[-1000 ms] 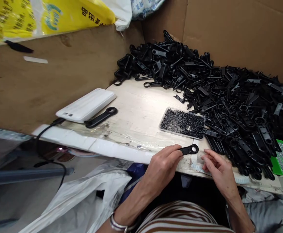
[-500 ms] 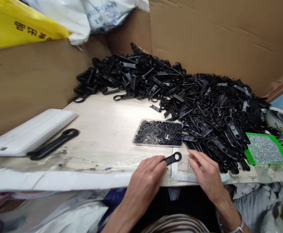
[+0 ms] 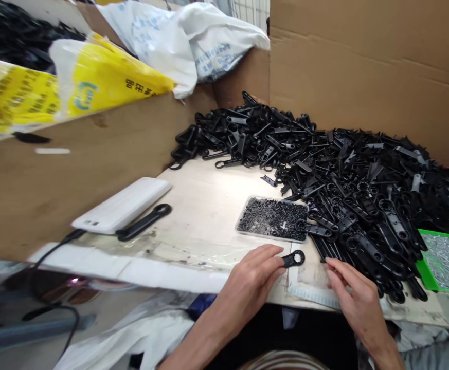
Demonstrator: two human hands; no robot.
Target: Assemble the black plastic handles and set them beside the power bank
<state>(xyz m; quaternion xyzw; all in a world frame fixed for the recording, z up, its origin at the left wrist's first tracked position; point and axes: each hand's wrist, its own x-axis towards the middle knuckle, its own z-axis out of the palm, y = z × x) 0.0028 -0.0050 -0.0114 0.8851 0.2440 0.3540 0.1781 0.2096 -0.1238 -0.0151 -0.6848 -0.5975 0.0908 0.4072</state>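
Note:
My left hand is closed on a black ring-ended part, whose ring points right over the table's front edge. To the right, my right hand has its thumb and forefinger near each other at the tips of some black parts; whether anything small is between them is too small to tell. A clear tray of tiny black pieces lies just beyond my hands. The large pile of black parts spreads behind and to the right of it.
A white power bank with a cable and a single black handle lie at the left. A green tray of small metal pieces is at the right. Cardboard walls stand behind, with plastic bags over them.
The view has turned left, so the table's things appear farther right and more of the bags shows. My left hand still holds the black part. My right hand's fingertips are now nearer the pile.

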